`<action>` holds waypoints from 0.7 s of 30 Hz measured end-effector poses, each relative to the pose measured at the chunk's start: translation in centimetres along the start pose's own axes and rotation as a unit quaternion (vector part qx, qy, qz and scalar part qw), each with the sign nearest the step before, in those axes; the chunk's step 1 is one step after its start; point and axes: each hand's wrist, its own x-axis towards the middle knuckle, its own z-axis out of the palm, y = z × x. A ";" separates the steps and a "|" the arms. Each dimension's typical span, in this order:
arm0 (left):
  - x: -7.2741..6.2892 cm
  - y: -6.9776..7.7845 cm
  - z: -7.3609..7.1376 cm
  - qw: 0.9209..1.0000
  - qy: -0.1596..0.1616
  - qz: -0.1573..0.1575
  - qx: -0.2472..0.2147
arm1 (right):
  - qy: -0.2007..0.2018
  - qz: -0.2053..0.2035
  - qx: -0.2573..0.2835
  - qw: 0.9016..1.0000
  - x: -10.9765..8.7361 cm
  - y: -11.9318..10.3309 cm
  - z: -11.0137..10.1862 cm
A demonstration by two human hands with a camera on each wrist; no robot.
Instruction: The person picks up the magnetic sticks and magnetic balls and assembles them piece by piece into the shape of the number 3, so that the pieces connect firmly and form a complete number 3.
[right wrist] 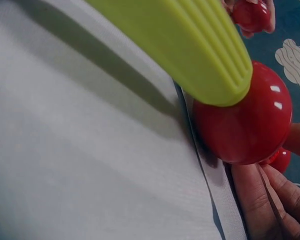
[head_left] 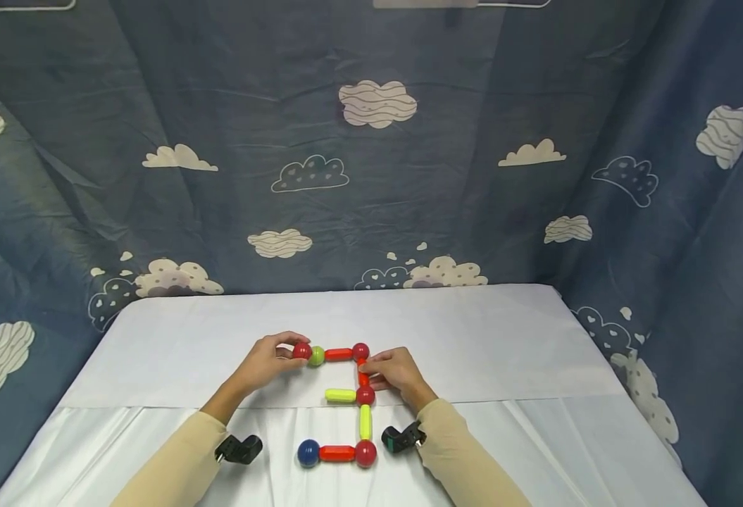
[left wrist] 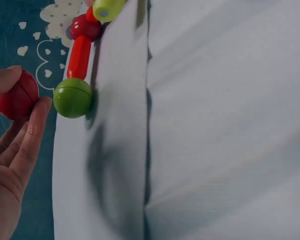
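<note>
My left hand point(head_left: 266, 365) pinches a red ball point(left wrist: 19, 96) between thumb and fingers. A small gap parts it from the green ball point(left wrist: 73, 98) in the left wrist view. From the green ball a red rod point(head_left: 339, 355) runs to a red corner ball point(head_left: 361, 351). My right hand point(head_left: 399, 373) grips the upright red rod point(head_left: 363, 373) between that corner and the middle red ball point(head_left: 365, 396). A yellow-green rod point(head_left: 341, 396) sticks out leftward from the middle ball. Part of the gripped rod is hidden by fingers.
Nearer me, another yellow-green rod point(head_left: 365, 422) joins the middle ball to a lower red ball point(head_left: 365, 453), then a red rod point(head_left: 337, 453) and a blue ball point(head_left: 308, 453). All lie on a white-covered table point(head_left: 504, 338). A dark cloud-print curtain point(head_left: 447, 204) hangs behind.
</note>
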 end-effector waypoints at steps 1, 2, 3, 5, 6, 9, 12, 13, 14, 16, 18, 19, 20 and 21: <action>-0.2 -0.2 0.0 1.000 0.001 0.001 -0.001 | 0.000 0.000 -0.001 1.000 0.0 0.0 0.0; -0.4 -0.3 0.0 1.000 0.002 0.000 -0.001 | -0.001 -0.001 0.000 1.000 0.1 0.0 0.0; -0.6 -0.5 0.0 1.000 0.000 -0.001 0.000 | -0.002 0.000 0.002 1.000 0.1 0.0 0.0; -1.0 -0.8 -0.1 1.000 -0.003 -0.003 0.003 | -0.001 0.004 -0.001 1.000 0.1 -0.1 0.0; -1.1 -1.0 -0.1 1.000 -0.006 -0.005 0.005 | -0.001 0.004 -0.002 1.000 0.1 -0.1 0.0; -1.6 -1.5 -0.1 1.000 -0.018 -0.004 0.006 | 0.002 0.009 -0.003 1.000 0.2 -0.1 0.0; -1.9 -1.7 0.1 0.999 -0.037 0.006 -0.001 | 0.002 0.008 -0.001 1.000 0.3 0.0 0.0; -1.9 -1.8 0.2 0.999 -0.042 0.008 -0.003 | 0.002 0.009 0.000 1.000 0.3 -0.1 0.0; -2.0 -1.8 0.3 0.999 -0.047 0.009 -0.003 | 0.002 0.008 0.002 1.000 0.3 -0.1 0.0; -2.1 -1.7 0.5 0.999 -0.050 0.008 -0.008 | 0.003 0.008 0.000 1.000 0.3 -0.2 0.0; -2.2 -1.7 0.8 0.999 -0.050 0.006 -0.007 | 0.003 0.009 0.000 1.000 0.2 -0.2 0.1; -2.2 -1.7 0.9 0.999 -0.050 0.005 -0.005 | 0.003 0.010 -0.002 1.000 0.2 -0.2 0.1; -2.3 -1.8 1.1 0.999 -0.050 0.005 -0.005 | 0.003 0.009 -0.004 1.000 0.2 -0.2 0.1; -2.4 -1.8 1.2 0.999 -0.051 0.006 -0.006 | 0.003 0.010 -0.007 1.000 0.2 -0.2 0.2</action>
